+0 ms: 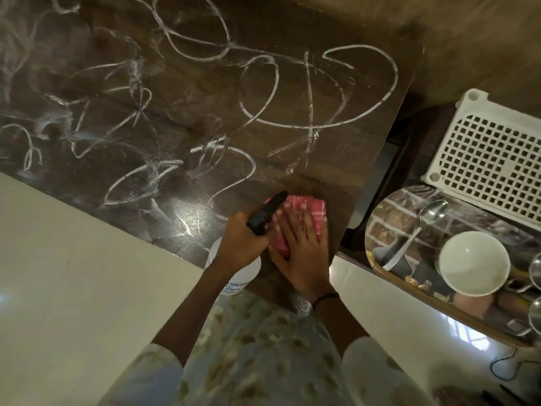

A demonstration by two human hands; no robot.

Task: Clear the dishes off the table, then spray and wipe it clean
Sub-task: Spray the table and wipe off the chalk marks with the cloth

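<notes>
A home dining spot: wooden table (205, 98), steel tray (389, 206) with bowl (474, 263) and spoon (421, 230).

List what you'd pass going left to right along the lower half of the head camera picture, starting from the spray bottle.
spray bottle held in the left hand → red cloth under the right hand → spoon → white bowl, the last two on the steel tray.

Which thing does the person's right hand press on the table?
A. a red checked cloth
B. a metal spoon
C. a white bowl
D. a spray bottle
A: the right hand lies flat on the red checked cloth on the table, while the left hand grips the spray bottle.
</notes>
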